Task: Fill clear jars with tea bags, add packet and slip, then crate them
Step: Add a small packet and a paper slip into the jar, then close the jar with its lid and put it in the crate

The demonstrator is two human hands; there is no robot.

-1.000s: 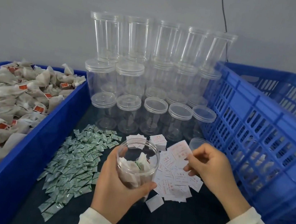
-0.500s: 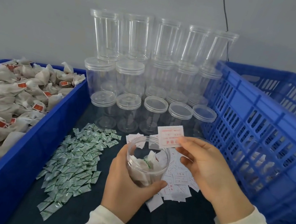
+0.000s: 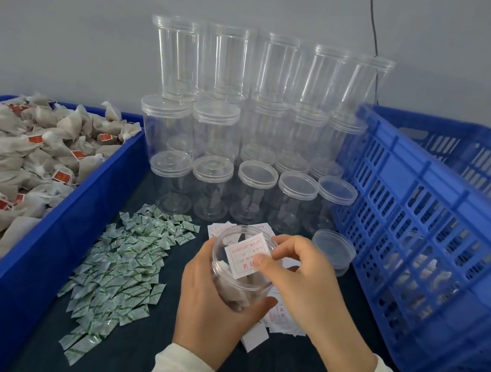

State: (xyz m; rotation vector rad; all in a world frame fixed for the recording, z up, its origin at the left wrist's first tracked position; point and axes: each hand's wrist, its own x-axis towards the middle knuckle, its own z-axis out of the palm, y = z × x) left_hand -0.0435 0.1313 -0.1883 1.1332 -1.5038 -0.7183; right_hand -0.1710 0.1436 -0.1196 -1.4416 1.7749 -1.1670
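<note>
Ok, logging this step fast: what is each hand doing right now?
Left hand: grips the open jar of tea bags.
Right hand: pinches a paper slip at the jar's mouth.

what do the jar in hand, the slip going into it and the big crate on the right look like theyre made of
Jar: clear, glossy plastic by the look; the tea bags show through its wall.
Slip: thin matte white paper with red print, bending slightly where the right hand pinches it.
Crate: blue moulded plastic, probably rigid, with slotted lattice walls.
</note>
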